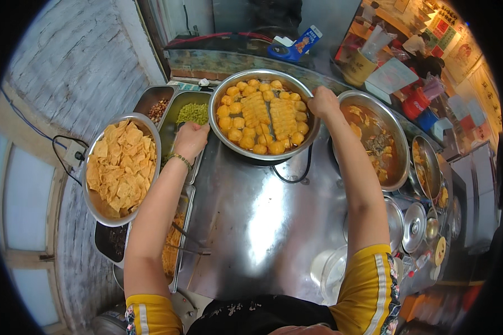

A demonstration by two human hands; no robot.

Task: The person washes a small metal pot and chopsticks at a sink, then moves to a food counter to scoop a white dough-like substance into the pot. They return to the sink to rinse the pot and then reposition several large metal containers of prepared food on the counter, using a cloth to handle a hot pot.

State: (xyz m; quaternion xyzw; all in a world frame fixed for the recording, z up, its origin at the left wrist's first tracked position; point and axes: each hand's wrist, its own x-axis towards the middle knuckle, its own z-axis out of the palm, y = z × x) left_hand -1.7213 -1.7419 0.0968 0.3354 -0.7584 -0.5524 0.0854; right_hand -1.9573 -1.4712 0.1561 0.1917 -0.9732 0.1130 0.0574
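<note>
A round steel basin (260,156) stands at the far side of the steel counter. Golden balls (234,135) float in its broth around two blocks of skewered, folded tofu-like pieces (283,115). My right hand (323,101) grips the basin's right rim. At the left rim, my left hand (191,141) is closed with its fingertips on the edge; its hidden fingers cannot be made out. A green beaded bracelet (180,158) circles my left wrist. Under the basin a dark base shows, with a black cable (293,181) looping out in front.
Left of my arm, a steel bowl of fried crisps (123,167) rests over trays of peanuts (158,109), chopped greens (193,113) and orange shreds (174,243). Tongs (188,238) lie across one tray. A basin of reddish stew (373,142) and pot lids (414,226) stand right.
</note>
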